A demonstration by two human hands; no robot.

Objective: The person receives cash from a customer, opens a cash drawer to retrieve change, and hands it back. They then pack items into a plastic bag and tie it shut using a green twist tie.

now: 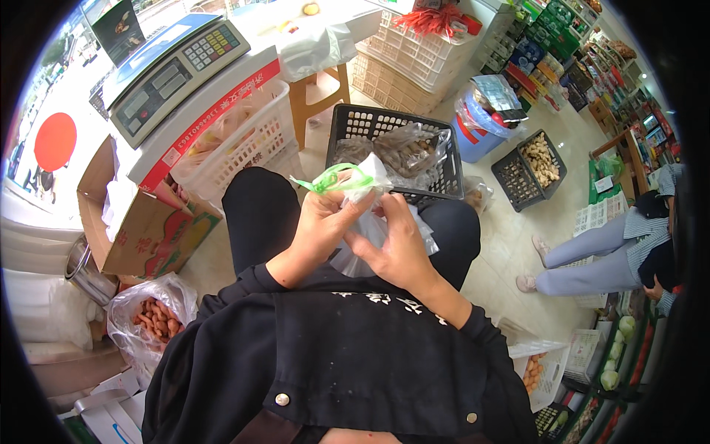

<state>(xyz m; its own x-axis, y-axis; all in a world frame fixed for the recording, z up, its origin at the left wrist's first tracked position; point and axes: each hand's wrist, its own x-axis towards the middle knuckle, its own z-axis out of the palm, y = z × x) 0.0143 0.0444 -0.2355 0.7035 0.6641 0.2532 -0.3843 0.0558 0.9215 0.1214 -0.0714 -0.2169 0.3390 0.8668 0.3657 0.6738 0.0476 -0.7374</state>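
Observation:
Both hands are close together above my lap. My left hand point(321, 222) grips the gathered top of a translucent plastic bag point(363, 255), with a green plastic strip point(335, 177) by its fingers. The fingers of my right hand point(396, 238) pinch the same bag from the other side. The body of the bag hangs between my knees; its contents cannot be made out. Just beyond the hands, a black plastic crate point(396, 116) on the floor holds clear bags point(410, 150) with brownish produce.
A price-computing scale point(183, 77) and a cardboard box point(144, 233) stand at the left. A blue bin point(477, 139) and a black crate of ginger point(521, 191) are at the right. Another person point(610, 252) stands at far right. A bag of reddish-brown produce point(158, 319) lies lower left.

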